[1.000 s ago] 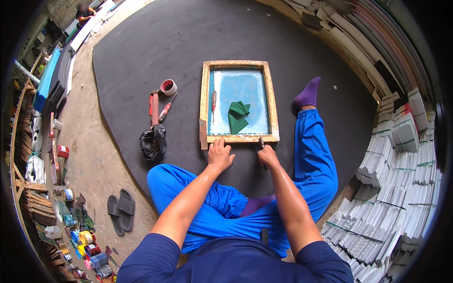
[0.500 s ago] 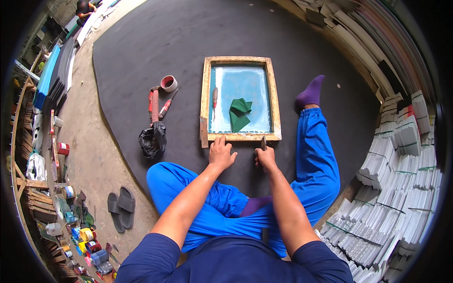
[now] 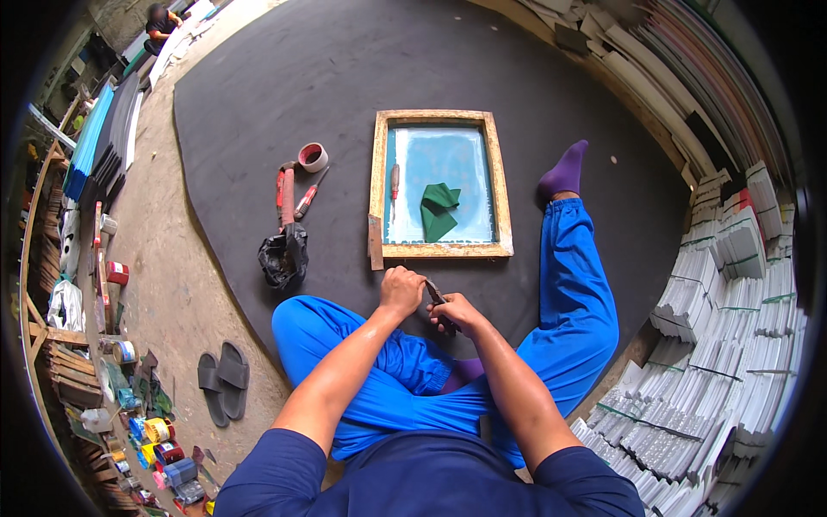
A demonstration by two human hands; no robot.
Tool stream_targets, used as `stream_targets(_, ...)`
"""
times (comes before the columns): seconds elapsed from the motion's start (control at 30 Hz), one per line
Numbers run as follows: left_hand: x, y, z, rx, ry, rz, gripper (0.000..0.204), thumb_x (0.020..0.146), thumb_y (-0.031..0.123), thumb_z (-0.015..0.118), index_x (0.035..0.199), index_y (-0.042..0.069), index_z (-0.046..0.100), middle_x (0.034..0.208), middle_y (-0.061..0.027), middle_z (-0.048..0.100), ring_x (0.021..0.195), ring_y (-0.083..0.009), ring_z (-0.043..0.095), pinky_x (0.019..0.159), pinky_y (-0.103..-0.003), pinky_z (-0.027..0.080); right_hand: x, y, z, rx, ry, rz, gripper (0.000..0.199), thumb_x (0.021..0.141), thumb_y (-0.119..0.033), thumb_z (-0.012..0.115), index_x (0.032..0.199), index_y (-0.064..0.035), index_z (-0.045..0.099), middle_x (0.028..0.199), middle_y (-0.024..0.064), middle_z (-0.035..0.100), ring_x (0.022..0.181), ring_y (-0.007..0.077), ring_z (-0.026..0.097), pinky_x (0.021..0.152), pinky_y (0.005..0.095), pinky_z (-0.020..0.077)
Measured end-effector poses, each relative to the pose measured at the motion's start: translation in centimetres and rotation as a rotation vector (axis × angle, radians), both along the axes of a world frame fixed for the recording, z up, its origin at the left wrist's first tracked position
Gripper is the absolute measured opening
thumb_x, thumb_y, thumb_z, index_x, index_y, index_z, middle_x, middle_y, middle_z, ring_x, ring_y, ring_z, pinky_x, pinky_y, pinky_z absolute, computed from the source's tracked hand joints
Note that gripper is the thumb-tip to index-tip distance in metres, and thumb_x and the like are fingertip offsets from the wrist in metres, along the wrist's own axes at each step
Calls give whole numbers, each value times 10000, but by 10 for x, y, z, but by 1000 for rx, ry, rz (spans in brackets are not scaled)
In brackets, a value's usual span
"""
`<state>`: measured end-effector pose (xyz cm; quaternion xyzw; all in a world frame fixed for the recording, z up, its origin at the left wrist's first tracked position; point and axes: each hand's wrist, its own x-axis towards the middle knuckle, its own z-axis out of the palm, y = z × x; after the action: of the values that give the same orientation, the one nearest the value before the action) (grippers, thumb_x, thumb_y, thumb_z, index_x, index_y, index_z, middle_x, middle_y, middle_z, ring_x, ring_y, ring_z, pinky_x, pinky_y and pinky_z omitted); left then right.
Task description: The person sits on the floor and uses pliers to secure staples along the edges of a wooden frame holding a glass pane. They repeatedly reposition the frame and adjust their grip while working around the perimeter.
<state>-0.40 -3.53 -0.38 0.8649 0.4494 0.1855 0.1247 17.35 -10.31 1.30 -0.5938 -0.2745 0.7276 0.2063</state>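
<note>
My right hand (image 3: 457, 313) is closed round the handles of dark pliers (image 3: 436, 294), whose jaws point up and left. The fingers of my left hand (image 3: 401, 291) are bent together at the tip of the pliers; whatever they pinch is too small to make out. Just beyond both hands lies a screen-printing frame (image 3: 444, 251) of worn wood with blue mesh. A folded green cloth (image 3: 438, 213) and a red-handled screwdriver (image 3: 394, 183) rest on the mesh. A flat brownish strip (image 3: 376, 242) lies against the frame's near left corner.
Left of the frame are a tape roll (image 3: 313, 157), a hammer-like tool (image 3: 287, 196), another screwdriver (image 3: 307, 200) and a black plastic bag (image 3: 283, 257). Grey slippers (image 3: 223, 384) lie farther left. Bundled white stacks (image 3: 689, 370) line the right. Another person (image 3: 160, 28) sits far left.
My right hand has drawn the pliers back from the frame's near edge and leftward. My left hand has come off the frame and moved to the pliers' tip, its fingers now bent together.
</note>
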Motion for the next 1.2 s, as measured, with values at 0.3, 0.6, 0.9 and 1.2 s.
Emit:
stream_targets(0.3, -5, -8, 8, -403, 124, 265, 156, 881, 323, 715, 913, 217, 824, 891, -61, 770, 859, -257, 736, 814, -426, 520, 12, -7, 8, -119, 125, 109, 361, 965, -164, 647, 1297, -57, 555, 968, 100, 701, 821, 207, 714, 685, 380, 577)
stream_targets(0.6, -13, -1, 32, -547, 368, 241, 375, 803, 462, 799, 884, 96, 802, 889, -170, 756, 887, -325, 744, 777, -443, 560, 58, 12, 1, 61, -215, -154, 232, 978, -201, 636, 1120, -23, 593, 919, 105, 680, 768, 205, 686, 666, 387, 552)
stream_targets(0.9, 5, 2, 20, -49, 130, 131, 311, 716, 386, 861, 895, 144, 786, 1057, -47, 664, 1091, -240, 565, 918, -402, 421, 73, 35, 2, 75, -542, -132, 184, 933, -145, 636, 925, 35, 598, 727, 102, 615, 606, 201, 626, 553, 389, 486)
stream_targets(1.2, 11, 14, 19, 2, 148, 106, 305, 703, 368, 866, 884, 135, 787, 1082, -53, 654, 1121, -247, 540, 981, -423, 377, 69, 46, 2, 98, -720, -60, 241, 791, -88, 537, 833, 120, 653, 762, 243, 686, 732, 369, 709, 666, 462, 536)
